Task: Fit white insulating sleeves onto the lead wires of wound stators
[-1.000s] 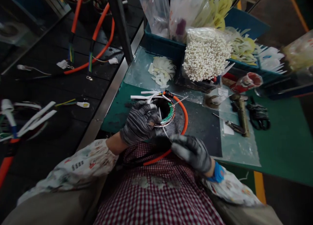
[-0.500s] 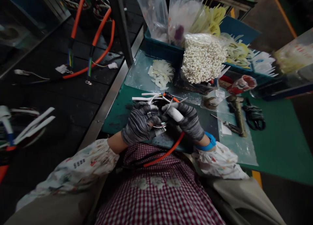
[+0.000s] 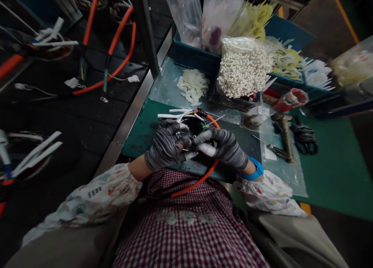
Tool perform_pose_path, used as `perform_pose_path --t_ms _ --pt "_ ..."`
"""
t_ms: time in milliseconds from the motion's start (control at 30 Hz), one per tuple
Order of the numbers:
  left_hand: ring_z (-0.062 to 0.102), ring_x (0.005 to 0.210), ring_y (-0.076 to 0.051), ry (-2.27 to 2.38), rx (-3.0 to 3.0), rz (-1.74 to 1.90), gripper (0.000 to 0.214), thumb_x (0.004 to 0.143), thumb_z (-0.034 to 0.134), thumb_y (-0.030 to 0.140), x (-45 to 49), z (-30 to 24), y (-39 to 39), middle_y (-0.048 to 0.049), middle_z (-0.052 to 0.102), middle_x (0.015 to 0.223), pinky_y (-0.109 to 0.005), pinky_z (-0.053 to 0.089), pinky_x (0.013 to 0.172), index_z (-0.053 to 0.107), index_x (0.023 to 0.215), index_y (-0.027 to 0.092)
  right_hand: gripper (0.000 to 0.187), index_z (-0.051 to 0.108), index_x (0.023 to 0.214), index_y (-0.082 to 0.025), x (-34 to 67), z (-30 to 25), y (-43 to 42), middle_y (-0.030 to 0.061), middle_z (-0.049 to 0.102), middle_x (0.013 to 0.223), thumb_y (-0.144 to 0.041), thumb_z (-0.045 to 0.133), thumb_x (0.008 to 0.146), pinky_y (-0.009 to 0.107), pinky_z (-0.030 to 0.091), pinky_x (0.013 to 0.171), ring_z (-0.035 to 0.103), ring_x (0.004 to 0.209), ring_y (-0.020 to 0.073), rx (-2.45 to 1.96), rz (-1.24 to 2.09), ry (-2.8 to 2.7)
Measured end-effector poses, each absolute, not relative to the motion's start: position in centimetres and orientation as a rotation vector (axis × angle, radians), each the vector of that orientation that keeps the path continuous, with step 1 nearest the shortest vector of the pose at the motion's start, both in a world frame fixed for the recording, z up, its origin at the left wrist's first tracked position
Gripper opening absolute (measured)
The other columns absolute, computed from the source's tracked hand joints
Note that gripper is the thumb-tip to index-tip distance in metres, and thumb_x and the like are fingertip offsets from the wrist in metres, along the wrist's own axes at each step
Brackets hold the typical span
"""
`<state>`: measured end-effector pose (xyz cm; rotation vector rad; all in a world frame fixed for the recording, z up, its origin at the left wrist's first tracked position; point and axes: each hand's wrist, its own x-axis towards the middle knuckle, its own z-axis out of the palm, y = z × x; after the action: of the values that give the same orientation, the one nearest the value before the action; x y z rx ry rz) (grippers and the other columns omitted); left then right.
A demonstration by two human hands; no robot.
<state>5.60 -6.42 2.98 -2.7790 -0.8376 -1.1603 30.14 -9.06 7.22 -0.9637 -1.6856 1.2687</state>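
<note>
My left hand [image 3: 169, 145], in a grey striped glove, grips the near left rim of a round wound coil part [image 3: 196, 127] that lies on the green mat [image 3: 329, 170]. My right hand [image 3: 225, 147], gloved too, holds a small white roll [image 3: 206, 149] against the coil's near edge, close to the left fingers. A thick orange cable [image 3: 201, 178] runs from the coil's top, around its right side and down to my lap. White sleeved leads [image 3: 171, 115] stick out to the left of the coil. Both hands hide most of the coil.
A bag of small white pieces [image 3: 244, 67] and bags of yellow ties [image 3: 256, 17] stand in blue bins [image 3: 192, 56] behind. Paper slips [image 3: 192, 85], pliers [image 3: 272, 147], a brass tool [image 3: 284, 134] and black cord [image 3: 304, 137] lie nearby. A dark conveyor [image 3: 72, 116] with orange-cabled parts runs left.
My right hand came up from my lap to the coil with the white roll, then settled lower against the coil's near edge. A coil part on the conveyor has come into view at the upper left.
</note>
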Motion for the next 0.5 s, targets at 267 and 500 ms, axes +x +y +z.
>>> perform_pose_path --t_ms 267,500 --pt "0.076 0.110 -0.026 -0.831 -2.760 -1.182 0.016 0.097 0.082 0.042 5.5 2.8 -6.2 -0.0044 0.082 0.111 -0.047 0.055 0.111 0.080 0.101 0.026 0.009 0.083 0.103 -0.024 30.1 7.0 -9.5 0.0025 0.086 0.095 -0.032 0.083 0.098 0.034 0.067 0.075 0.078 0.082 0.0199 -1.102 1.090 -1.653" --pt "0.077 0.107 -0.027 -0.836 -2.749 -1.151 0.022 0.097 0.080 0.048 5.8 3.2 -6.4 -0.0027 0.082 0.101 -0.048 0.055 0.108 0.078 0.099 0.026 0.013 0.086 0.107 -0.026 30.3 5.2 -10.3 0.0052 0.086 0.105 -0.035 0.079 0.101 0.037 0.068 0.091 0.081 0.096 0.0208 -0.888 1.142 -1.809"
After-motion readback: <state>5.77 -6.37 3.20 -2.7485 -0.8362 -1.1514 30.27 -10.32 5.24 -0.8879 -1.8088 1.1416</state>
